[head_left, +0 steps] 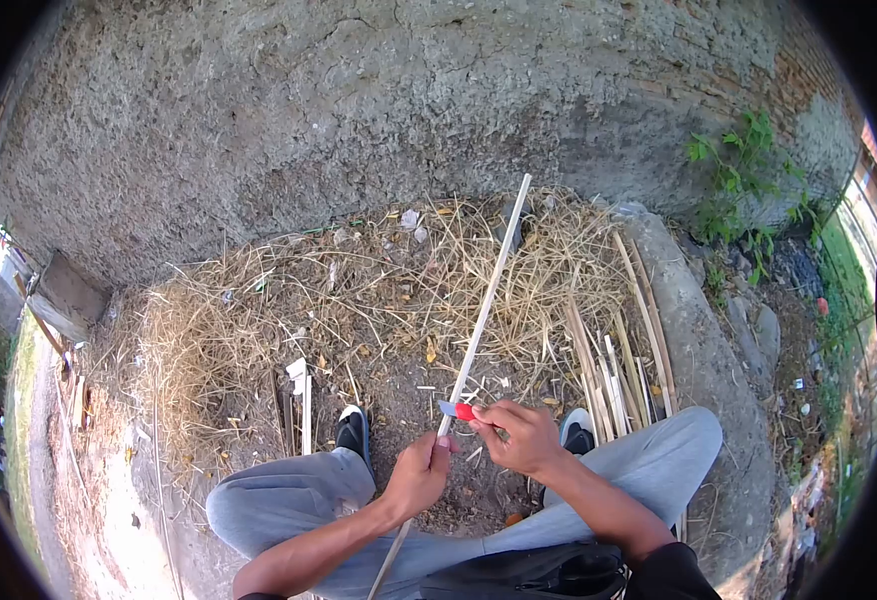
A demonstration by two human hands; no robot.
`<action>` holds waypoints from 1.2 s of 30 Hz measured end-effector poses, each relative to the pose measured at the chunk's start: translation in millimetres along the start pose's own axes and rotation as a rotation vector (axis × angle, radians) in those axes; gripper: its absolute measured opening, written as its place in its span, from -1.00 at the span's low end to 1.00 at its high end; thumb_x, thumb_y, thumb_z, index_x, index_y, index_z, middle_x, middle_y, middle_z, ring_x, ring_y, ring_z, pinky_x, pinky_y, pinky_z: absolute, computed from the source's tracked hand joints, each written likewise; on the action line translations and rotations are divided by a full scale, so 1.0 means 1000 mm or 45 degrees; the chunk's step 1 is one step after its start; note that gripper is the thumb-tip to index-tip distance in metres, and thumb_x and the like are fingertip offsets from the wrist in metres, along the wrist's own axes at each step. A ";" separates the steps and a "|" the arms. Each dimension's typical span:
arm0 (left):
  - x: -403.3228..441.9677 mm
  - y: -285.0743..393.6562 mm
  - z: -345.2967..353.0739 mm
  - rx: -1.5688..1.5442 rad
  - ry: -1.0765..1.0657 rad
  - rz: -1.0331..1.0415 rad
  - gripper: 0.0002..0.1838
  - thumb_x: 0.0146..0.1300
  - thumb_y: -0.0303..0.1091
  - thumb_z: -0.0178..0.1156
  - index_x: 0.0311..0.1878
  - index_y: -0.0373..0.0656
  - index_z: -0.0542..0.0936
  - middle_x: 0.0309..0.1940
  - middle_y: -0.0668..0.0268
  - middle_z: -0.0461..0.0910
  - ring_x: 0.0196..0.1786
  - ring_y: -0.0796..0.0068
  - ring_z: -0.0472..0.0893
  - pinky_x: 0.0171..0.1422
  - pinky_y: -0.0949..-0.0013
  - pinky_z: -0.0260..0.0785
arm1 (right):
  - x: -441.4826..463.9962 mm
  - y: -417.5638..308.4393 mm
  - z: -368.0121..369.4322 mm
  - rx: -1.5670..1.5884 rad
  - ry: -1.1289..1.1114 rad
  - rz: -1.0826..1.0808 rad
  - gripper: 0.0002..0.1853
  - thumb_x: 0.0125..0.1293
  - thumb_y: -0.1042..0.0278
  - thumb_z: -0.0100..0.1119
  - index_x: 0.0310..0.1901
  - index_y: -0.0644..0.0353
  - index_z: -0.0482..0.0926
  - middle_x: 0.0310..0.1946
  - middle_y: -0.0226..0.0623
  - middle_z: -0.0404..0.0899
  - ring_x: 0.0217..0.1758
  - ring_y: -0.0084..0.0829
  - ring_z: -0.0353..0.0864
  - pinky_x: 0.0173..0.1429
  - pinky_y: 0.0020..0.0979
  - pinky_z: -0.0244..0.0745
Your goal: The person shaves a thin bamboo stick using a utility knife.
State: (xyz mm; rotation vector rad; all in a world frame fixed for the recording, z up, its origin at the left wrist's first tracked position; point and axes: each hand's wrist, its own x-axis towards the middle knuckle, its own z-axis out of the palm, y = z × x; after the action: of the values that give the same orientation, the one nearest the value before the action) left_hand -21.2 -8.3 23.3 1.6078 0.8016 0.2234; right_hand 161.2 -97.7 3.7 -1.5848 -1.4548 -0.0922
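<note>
A long, thin wooden strip point(487, 305) runs from between my legs up towards the wall. My left hand point(421, 474) is closed around its lower part. In my right hand point(524, 437) is a small knife with a red handle point(466, 411), gripped between thumb and fingers. The knife's short blade points left and lies against the strip, just above my left hand. Whether it cuts into the wood is too small to tell. The strip's lower end passes between my legs and out of view.
More wooden strips point(614, 383) lie by my right foot, and several pale pieces point(300, 377) lie by my left foot. Dry straw point(204, 345) covers the ground before a rough wall point(359, 120). A concrete ledge point(704, 365) and a green plant point(744, 165) are to the right.
</note>
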 end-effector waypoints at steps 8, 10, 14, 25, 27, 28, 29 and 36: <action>-0.010 0.004 0.005 0.463 0.079 0.157 -0.69 0.60 -0.25 -0.13 -0.14 -0.28 0.49 -0.57 0.23 0.47 -0.52 0.36 0.50 -0.38 0.20 0.35 | 0.005 -0.001 -0.009 -0.129 0.032 0.002 -0.88 0.17 0.37 0.47 -0.32 0.11 0.69 -0.43 -0.39 0.70 -0.51 -0.34 0.69 -0.51 -0.39 0.53; -0.016 0.011 0.008 0.438 0.080 0.143 -0.69 0.60 -0.25 -0.12 -0.16 -0.29 0.48 -0.57 0.19 0.49 -0.52 0.31 0.53 -0.36 0.17 0.37 | 0.008 0.005 -0.012 -0.112 0.051 0.028 -0.89 0.17 0.37 0.46 -0.32 0.11 0.69 -0.46 -0.38 0.68 -0.53 -0.34 0.68 -0.52 -0.39 0.52; -0.018 0.024 0.004 0.526 0.035 0.060 -0.70 0.58 -0.25 -0.10 -0.17 -0.29 0.49 -0.58 0.13 0.51 -0.52 0.22 0.57 -0.35 0.13 0.38 | 0.012 0.003 -0.016 -0.089 0.074 0.039 -0.89 0.17 0.37 0.47 -0.33 0.11 0.69 -0.49 -0.36 0.68 -0.54 -0.34 0.68 -0.51 -0.40 0.52; -0.033 0.006 0.012 0.535 0.031 0.131 -0.68 0.57 -0.26 -0.07 -0.17 -0.32 0.53 -0.55 0.01 0.54 -0.48 0.11 0.62 -0.30 0.08 0.41 | 0.025 0.071 -0.027 -0.280 0.277 0.385 -0.90 0.28 0.35 0.36 -0.28 0.13 0.64 -0.40 -0.28 0.73 -0.54 -0.29 0.68 -0.48 -0.33 0.54; -0.028 0.000 0.005 0.502 -0.052 0.074 -0.68 0.58 -0.25 -0.07 -0.16 -0.31 0.54 -0.57 0.13 0.52 -0.51 0.26 0.57 -0.34 0.17 0.39 | 0.032 0.083 -0.046 -0.246 0.361 0.436 -0.88 0.31 0.35 0.35 -0.23 0.19 0.64 -0.37 -0.21 0.75 -0.52 -0.32 0.69 -0.41 -0.38 0.54; -0.025 -0.004 0.002 0.446 -0.133 0.002 -0.67 0.59 -0.24 -0.07 -0.16 -0.31 0.55 -0.59 0.24 0.49 -0.54 0.41 0.52 -0.39 0.26 0.37 | 0.031 0.075 -0.052 -0.127 0.334 0.568 -0.84 0.35 0.34 0.34 -0.20 0.24 0.63 -0.38 -0.22 0.75 -0.49 -0.46 0.68 -0.38 -0.44 0.52; -0.019 -0.008 0.000 0.438 -0.136 0.004 -0.67 0.59 -0.24 -0.07 -0.16 -0.31 0.55 -0.59 0.24 0.49 -0.54 0.41 0.52 -0.39 0.26 0.37 | 0.030 0.071 -0.048 -0.134 0.331 0.567 -0.84 0.35 0.34 0.34 -0.20 0.24 0.63 -0.38 -0.22 0.75 -0.49 -0.46 0.68 -0.38 -0.44 0.52; -0.001 0.018 -0.012 -0.377 -0.295 -0.469 -0.60 0.65 -0.13 -0.16 0.04 -0.30 0.49 -0.57 0.50 0.24 -0.59 0.70 0.20 -0.55 0.49 0.13 | 0.018 0.041 -0.028 1.172 0.203 1.260 -0.79 0.54 0.26 0.12 0.02 0.21 0.47 -0.30 -0.26 0.64 -0.61 -0.66 0.40 -0.59 -0.61 0.21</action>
State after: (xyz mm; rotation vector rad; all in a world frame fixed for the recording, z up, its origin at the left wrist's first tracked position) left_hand -22.1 1.0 43.2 1.1599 0.8257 -0.1040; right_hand 213.8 -97.0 6.9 -1.2695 -0.3266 0.8737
